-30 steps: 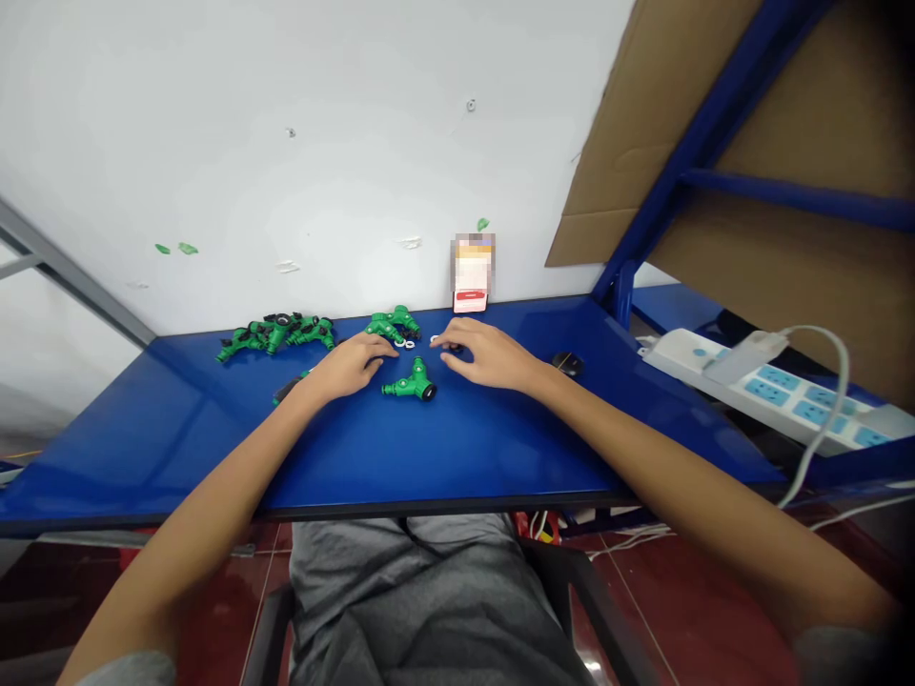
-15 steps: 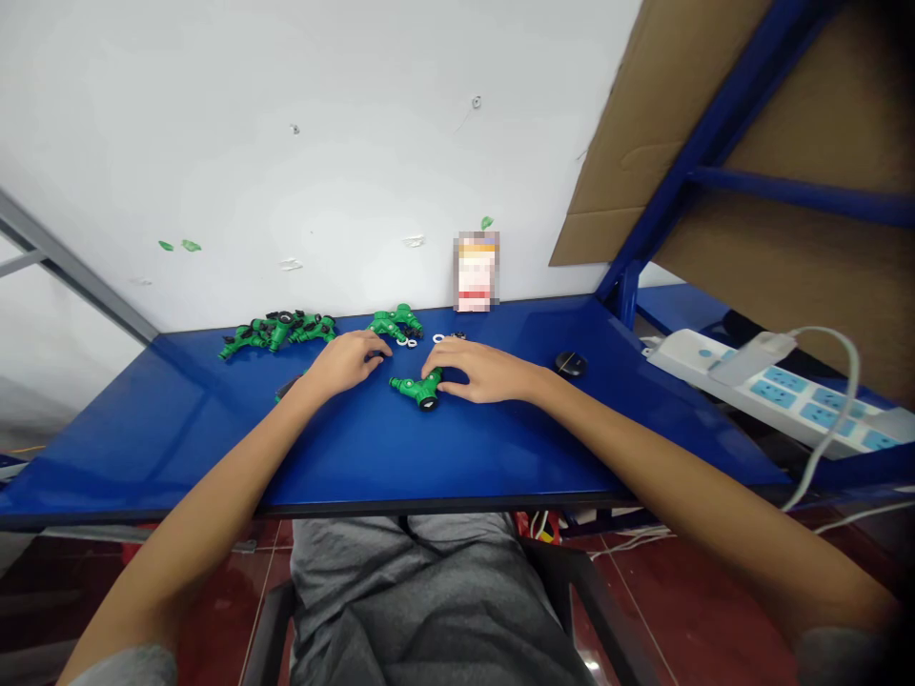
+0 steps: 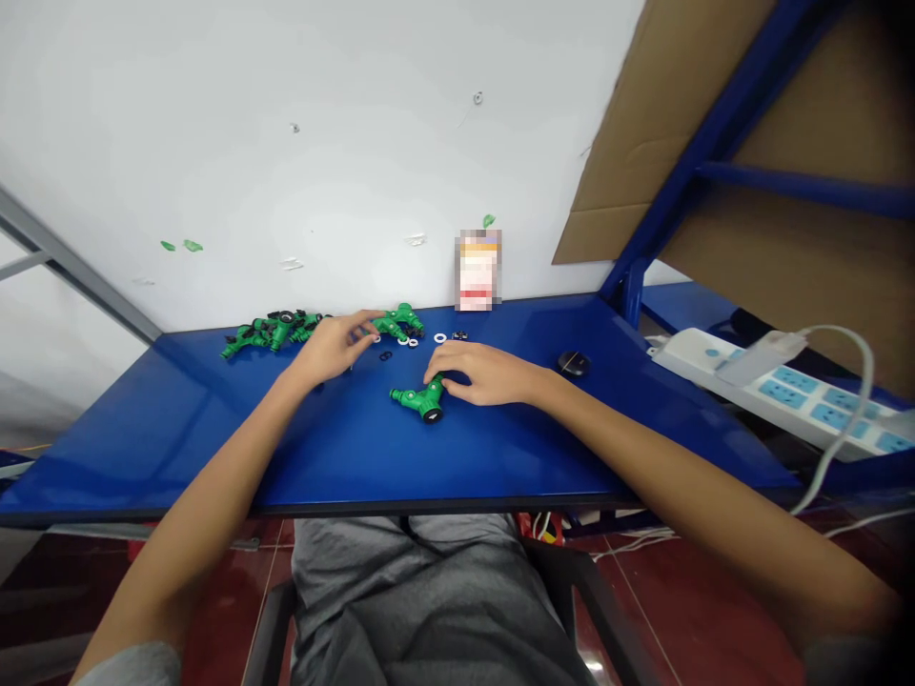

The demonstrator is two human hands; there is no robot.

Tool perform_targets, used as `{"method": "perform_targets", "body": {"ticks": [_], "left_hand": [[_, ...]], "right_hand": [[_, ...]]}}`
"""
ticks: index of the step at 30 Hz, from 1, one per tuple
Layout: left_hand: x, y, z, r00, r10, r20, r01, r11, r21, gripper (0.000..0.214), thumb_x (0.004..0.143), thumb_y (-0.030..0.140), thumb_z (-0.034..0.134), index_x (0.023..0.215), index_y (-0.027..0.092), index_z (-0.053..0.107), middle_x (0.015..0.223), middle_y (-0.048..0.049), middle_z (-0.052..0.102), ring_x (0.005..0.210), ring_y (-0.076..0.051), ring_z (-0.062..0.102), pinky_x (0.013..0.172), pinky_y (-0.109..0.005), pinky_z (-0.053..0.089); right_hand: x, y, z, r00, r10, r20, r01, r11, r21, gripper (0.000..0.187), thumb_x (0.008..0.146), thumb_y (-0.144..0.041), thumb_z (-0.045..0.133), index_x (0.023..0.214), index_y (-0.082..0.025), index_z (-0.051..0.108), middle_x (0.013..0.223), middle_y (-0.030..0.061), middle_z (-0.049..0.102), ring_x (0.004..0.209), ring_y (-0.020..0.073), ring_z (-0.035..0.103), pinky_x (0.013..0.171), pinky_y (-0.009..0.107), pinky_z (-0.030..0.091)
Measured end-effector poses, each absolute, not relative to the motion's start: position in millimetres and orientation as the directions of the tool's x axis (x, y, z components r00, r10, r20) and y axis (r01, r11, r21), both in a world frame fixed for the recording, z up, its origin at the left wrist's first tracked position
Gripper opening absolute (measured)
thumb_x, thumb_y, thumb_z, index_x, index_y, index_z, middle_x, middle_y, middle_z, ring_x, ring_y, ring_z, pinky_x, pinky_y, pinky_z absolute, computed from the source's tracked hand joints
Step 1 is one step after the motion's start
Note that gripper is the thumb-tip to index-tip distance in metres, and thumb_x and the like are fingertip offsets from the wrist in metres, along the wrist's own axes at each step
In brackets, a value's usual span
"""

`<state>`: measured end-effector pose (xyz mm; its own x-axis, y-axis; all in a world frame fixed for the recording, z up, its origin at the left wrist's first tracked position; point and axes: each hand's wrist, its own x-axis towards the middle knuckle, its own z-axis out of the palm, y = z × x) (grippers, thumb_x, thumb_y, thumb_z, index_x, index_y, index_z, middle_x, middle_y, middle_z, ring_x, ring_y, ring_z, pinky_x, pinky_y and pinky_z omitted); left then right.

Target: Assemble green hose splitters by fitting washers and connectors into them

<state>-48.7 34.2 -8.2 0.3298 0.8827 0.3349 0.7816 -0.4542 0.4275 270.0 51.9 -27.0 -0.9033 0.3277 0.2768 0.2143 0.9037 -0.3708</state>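
My right hand (image 3: 477, 372) has its thumb and fingers closed on one arm of a green Y-shaped hose connector (image 3: 418, 400). This connector rests low over the blue table, its black-rimmed round opening facing me. My left hand (image 3: 335, 347) is further back and to the left, its fingers stretched out and apart. Its fingertips reach the near left side of other green connectors (image 3: 393, 325). A white ring (image 3: 376, 338) shows right at those fingertips; whether they touch it I cannot tell. Black rings (image 3: 386, 355) lie between my hands.
A pile of green and black connectors (image 3: 275, 332) lies at the back left of the blue table (image 3: 343, 457). White washers (image 3: 439, 338) and small black parts (image 3: 460, 335) sit further back. On the right are a round black object (image 3: 573, 363) and a white power strip (image 3: 772, 381).
My left hand has shifted back and its fingers have straightened towards the connectors, uncovering the black rings. The connector in my right hand has moved slightly towards me.
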Motion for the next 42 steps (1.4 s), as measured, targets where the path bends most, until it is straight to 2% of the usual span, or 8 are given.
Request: {"method": "perform_targets", "body": {"ticks": [3, 11, 15, 19, 25, 29, 34, 42], "left_hand": [[-67, 30, 13, 0.306, 0.902, 0.304, 0.819, -0.412, 0.399, 0.046, 0.099, 0.036, 0.062, 0.142, 0.022, 0.071, 0.098, -0.0038, 0.083, 0.076, -0.018, 0.074, 0.079, -0.029, 0.056], [-98, 26, 29, 0.402, 0.908, -0.119, 0.866, -0.335, 0.372, 0.04, 0.081, 0.038, 0.075, 0.119, 0.027, 0.082, 0.098, -0.0017, 0.083, 0.077, -0.019, 0.075, 0.069, -0.026, 0.054], [-98, 33, 17, 0.415, 0.902, -0.119, 0.879, -0.363, 0.31, 0.034, 0.073, 0.036, 0.081, 0.105, 0.027, 0.083, 0.101, -0.0034, 0.082, 0.078, -0.02, 0.072, 0.067, -0.026, 0.051], [-96, 38, 9, 0.452, 0.887, -0.096, 0.862, -0.406, 0.303, 0.018, 0.077, 0.036, 0.076, 0.091, 0.025, 0.08, 0.08, -0.0022, 0.077, 0.068, -0.019, 0.069, 0.061, -0.026, 0.047], [-92, 35, 14, 0.44, 0.898, -0.01, 0.854, -0.415, 0.314, 0.021, 0.08, 0.032, 0.067, 0.093, 0.023, 0.081, 0.079, -0.0022, 0.077, 0.068, -0.019, 0.068, 0.065, -0.027, 0.049], [-74, 28, 14, 0.412, 0.907, 0.09, 0.775, -0.401, 0.489, 0.023, 0.083, 0.031, 0.065, 0.099, 0.02, 0.079, 0.075, -0.001, 0.072, 0.066, -0.016, 0.064, 0.063, -0.025, 0.049], [-32, 20, -3, 0.455, 0.884, 0.11, 0.355, -0.293, 0.888, 0.027, 0.091, 0.035, 0.066, 0.111, 0.018, 0.074, 0.078, -0.001, 0.065, 0.062, -0.013, 0.059, 0.062, -0.028, 0.053], [-23, 23, -17, 0.352, 0.935, 0.045, 0.125, -0.095, 0.988, 0.031, 0.087, 0.034, 0.081, 0.114, 0.021, 0.073, 0.083, 0.001, 0.06, 0.069, -0.011, 0.06, 0.065, -0.026, 0.053]], "right_hand": [[272, 56, -29, -0.889, 0.358, 0.286, 0.26, 0.908, -0.328, 0.026, 0.103, -0.017, 0.056, 0.115, -0.021, 0.078, 0.116, 0.0093, 0.078, 0.113, 0.0275, 0.069, 0.104, 0.046, 0.052], [272, 62, -33, -0.885, 0.378, 0.271, 0.288, 0.904, -0.317, 0.025, 0.105, -0.021, 0.055, 0.115, -0.022, 0.079, 0.116, 0.0088, 0.078, 0.113, 0.0271, 0.071, 0.101, 0.044, 0.054], [272, 63, -33, -0.879, 0.386, 0.28, 0.286, 0.896, -0.339, 0.025, 0.105, -0.021, 0.057, 0.115, -0.022, 0.08, 0.116, 0.0088, 0.079, 0.112, 0.027, 0.072, 0.101, 0.044, 0.054], [271, 63, -32, -0.877, 0.383, 0.291, 0.277, 0.897, -0.345, 0.024, 0.103, -0.02, 0.059, 0.113, -0.023, 0.081, 0.113, 0.0091, 0.08, 0.111, 0.0277, 0.072, 0.101, 0.044, 0.054], [271, 62, -32, -0.88, 0.385, 0.277, 0.29, 0.899, -0.328, 0.025, 0.104, -0.02, 0.058, 0.115, -0.022, 0.08, 0.116, 0.0093, 0.079, 0.112, 0.0281, 0.072, 0.102, 0.045, 0.054], [271, 62, -33, -0.879, 0.387, 0.277, 0.297, 0.901, -0.317, 0.025, 0.105, -0.021, 0.057, 0.116, -0.022, 0.08, 0.117, 0.0095, 0.079, 0.112, 0.0276, 0.072, 0.101, 0.044, 0.054], [272, 63, -35, -0.883, 0.375, 0.282, 0.284, 0.906, -0.315, 0.026, 0.105, -0.021, 0.057, 0.117, -0.022, 0.08, 0.116, 0.0099, 0.079, 0.111, 0.028, 0.072, 0.098, 0.044, 0.055], [272, 64, -38, -0.843, 0.45, 0.296, 0.387, 0.888, -0.247, 0.025, 0.103, -0.02, 0.058, 0.116, -0.022, 0.079, 0.116, 0.0103, 0.076, 0.107, 0.028, 0.072, 0.091, 0.041, 0.056]]}}
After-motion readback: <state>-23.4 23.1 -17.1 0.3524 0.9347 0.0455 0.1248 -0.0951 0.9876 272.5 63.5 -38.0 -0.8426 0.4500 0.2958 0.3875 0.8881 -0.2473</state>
